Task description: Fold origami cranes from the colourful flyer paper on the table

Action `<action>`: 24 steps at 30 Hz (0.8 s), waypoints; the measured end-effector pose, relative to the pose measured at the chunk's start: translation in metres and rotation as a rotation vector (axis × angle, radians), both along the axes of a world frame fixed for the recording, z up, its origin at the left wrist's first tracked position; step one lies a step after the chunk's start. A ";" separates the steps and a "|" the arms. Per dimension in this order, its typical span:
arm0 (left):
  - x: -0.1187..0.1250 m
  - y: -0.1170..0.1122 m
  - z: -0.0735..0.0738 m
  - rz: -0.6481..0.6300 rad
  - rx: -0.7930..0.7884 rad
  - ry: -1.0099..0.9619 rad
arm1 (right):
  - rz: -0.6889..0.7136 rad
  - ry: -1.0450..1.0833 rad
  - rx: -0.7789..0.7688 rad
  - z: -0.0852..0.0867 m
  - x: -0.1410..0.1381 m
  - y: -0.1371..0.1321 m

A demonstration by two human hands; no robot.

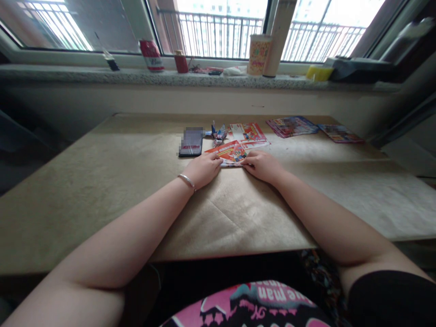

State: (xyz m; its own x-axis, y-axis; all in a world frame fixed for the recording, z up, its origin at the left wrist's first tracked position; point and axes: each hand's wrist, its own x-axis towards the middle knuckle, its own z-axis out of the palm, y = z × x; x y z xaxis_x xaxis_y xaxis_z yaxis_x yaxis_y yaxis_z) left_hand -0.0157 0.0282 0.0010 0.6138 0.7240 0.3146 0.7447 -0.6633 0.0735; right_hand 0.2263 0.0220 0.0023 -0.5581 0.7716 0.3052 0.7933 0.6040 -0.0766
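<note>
A red printed paper sheet point(230, 153) lies on the table with its near edge folded over. My left hand point(207, 169), a silver bangle at its wrist, grips the sheet's left near corner with bent fingers. At the right end of the same edge, my right hand point(261, 166) pinches the paper between thumb and fingers. Just beyond the left hand lies a dark phone point(191, 141). Behind the sheet stands a small folded paper figure point(218, 133) with pointed tips. More red printed paper point(250, 132) lies flat beside it.
On the table point(102, 190), a stack of printed leaflets point(292, 126) and a smaller pile point(340, 133) lie at the back right. The windowsill point(204, 81) beyond holds a red can point(151, 56), a red bottle point(181, 61), a patterned cup point(259, 55) and a tall tube point(275, 45).
</note>
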 end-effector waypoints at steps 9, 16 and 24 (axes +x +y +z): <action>-0.001 0.002 -0.001 0.008 0.048 0.119 | -0.010 -0.072 -0.025 0.005 0.001 -0.003; 0.003 -0.005 0.003 -0.020 0.026 0.156 | -0.051 -0.139 -0.041 0.011 -0.003 -0.007; 0.009 -0.012 0.004 0.015 0.020 0.187 | -0.052 -0.114 -0.028 0.009 -0.002 -0.007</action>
